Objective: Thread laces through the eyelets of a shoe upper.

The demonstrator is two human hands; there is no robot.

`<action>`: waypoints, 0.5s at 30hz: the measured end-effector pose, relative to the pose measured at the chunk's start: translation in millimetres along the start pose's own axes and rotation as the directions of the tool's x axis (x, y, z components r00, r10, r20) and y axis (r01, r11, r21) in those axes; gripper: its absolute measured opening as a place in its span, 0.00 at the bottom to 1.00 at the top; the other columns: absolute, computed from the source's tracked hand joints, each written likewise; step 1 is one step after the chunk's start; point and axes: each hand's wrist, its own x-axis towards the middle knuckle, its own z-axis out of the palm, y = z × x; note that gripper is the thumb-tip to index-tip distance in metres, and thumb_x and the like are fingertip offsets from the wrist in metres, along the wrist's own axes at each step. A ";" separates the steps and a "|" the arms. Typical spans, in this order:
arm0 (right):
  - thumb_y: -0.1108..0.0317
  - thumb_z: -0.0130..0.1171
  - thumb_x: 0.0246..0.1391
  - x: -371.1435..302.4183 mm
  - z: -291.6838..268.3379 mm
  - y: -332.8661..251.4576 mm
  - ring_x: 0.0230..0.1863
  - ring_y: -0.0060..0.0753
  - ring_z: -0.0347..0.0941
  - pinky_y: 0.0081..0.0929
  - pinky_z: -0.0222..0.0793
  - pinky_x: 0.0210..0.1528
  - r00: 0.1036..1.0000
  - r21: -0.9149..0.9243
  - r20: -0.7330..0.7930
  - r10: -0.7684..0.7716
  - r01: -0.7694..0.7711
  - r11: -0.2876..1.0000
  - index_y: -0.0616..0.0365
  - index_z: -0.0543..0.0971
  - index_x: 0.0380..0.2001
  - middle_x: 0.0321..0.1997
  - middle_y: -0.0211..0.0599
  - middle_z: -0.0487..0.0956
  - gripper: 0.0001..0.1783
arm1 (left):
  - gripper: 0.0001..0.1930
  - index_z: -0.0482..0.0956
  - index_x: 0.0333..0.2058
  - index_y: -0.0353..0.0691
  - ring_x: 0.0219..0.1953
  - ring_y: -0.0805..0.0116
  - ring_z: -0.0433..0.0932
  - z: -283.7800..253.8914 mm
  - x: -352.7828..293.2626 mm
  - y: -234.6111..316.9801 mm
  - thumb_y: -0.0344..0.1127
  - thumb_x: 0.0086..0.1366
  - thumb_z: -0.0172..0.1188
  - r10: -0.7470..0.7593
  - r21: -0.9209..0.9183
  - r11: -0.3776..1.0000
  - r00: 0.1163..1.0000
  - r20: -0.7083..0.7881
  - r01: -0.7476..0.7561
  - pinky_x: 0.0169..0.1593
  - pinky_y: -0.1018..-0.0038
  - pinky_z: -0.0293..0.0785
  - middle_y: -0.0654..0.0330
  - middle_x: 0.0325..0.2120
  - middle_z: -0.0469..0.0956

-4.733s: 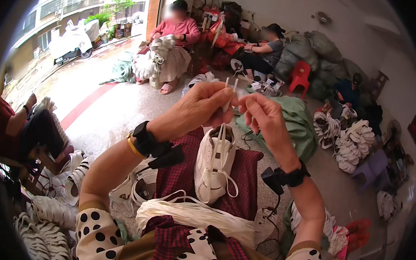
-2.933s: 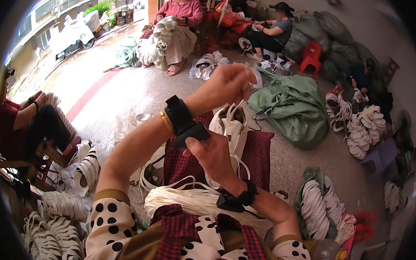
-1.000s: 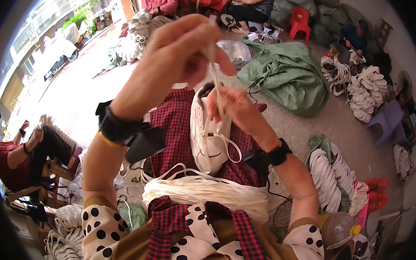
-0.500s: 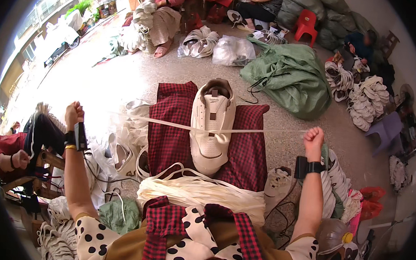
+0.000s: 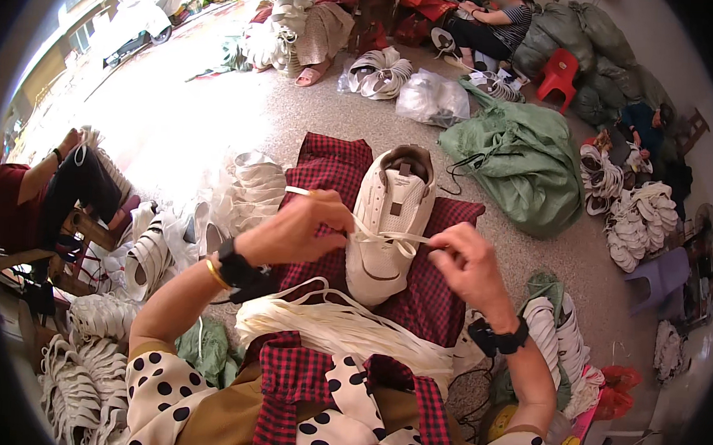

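A cream-white sneaker [image 5: 392, 212] lies toe toward me on the red-and-black checked cloth [image 5: 319, 168] over my lap. A flat white shoelace [image 5: 392, 238] crosses its lower lace holes. My left hand [image 5: 296, 227] pinches the lace left of the shoe, and a short end sticks out past the fingers. On the other side my right hand [image 5: 471, 269] pinches the lace between thumb and fingers, close to the shoe's edge. Between the hands the lace forms small loops over the tongue. A thick bundle of loose white laces [image 5: 335, 330] rests across my lap, nearer to me.
A large green sack [image 5: 521, 163] sits on the floor ahead to the right. Stacks of shoe uppers [image 5: 257, 189] stand left of the cloth. A purple stool [image 5: 661, 263] and a red chair [image 5: 558, 74] are farther right. Several people sit around with shoes.
Both hands came in from wide apart to close beside the shoe. The lace, stretched straight before, now lies in small loops. The whole view has shifted, with the shoe farther right.
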 end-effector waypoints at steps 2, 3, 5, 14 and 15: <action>0.72 0.66 0.49 6.3 15.4 -6.1 0.35 0.39 0.75 0.33 0.71 0.37 0.995 -0.009 0.087 -0.049 0.050 0.999 0.60 0.81 0.34 0.34 0.39 0.74 0.08 | 0.10 0.81 0.35 0.38 0.38 0.57 0.75 13.5 5.7 1.4 0.26 0.52 0.69 -0.032 0.033 0.999 0.999 0.017 0.031 0.43 0.64 0.71 0.56 0.32 0.75; 0.71 0.66 0.49 8.4 21.1 -8.2 0.36 0.41 0.74 0.35 0.71 0.39 0.991 -0.012 0.124 -0.045 0.047 0.999 0.61 0.80 0.33 0.34 0.39 0.74 0.08 | 0.10 0.81 0.35 0.38 0.38 0.57 0.74 17.0 6.5 -0.4 0.27 0.52 0.69 -0.029 0.067 0.997 0.999 0.024 0.027 0.44 0.65 0.70 0.57 0.32 0.74; 0.71 0.66 0.49 14.3 27.4 -3.4 0.36 0.41 0.74 0.36 0.70 0.39 0.986 -0.043 0.154 -0.062 0.070 0.997 0.61 0.79 0.32 0.34 0.39 0.73 0.08 | 0.10 0.81 0.34 0.39 0.39 0.57 0.74 22.8 6.2 -13.8 0.28 0.52 0.69 0.029 0.157 0.987 0.999 0.036 -0.035 0.44 0.65 0.70 0.57 0.33 0.73; 0.71 0.63 0.52 31.2 25.3 9.9 0.36 0.43 0.72 0.38 0.70 0.41 0.988 -0.188 -0.008 -0.153 0.149 0.971 0.61 0.74 0.33 0.34 0.41 0.73 0.08 | 0.07 0.81 0.31 0.38 0.39 0.57 0.75 31.0 12.8 -8.5 0.27 0.53 0.69 0.055 -0.156 0.987 0.997 0.050 -0.046 0.40 0.67 0.73 0.56 0.35 0.74; 0.71 0.63 0.53 29.5 25.4 10.3 0.37 0.44 0.73 0.38 0.70 0.41 0.993 -0.173 -0.001 -0.115 0.113 0.978 0.61 0.74 0.33 0.34 0.42 0.72 0.09 | 0.06 0.80 0.30 0.38 0.36 0.58 0.76 36.6 13.2 -13.5 0.26 0.53 0.68 0.134 -0.092 0.987 0.991 -0.016 -0.135 0.37 0.67 0.73 0.56 0.32 0.75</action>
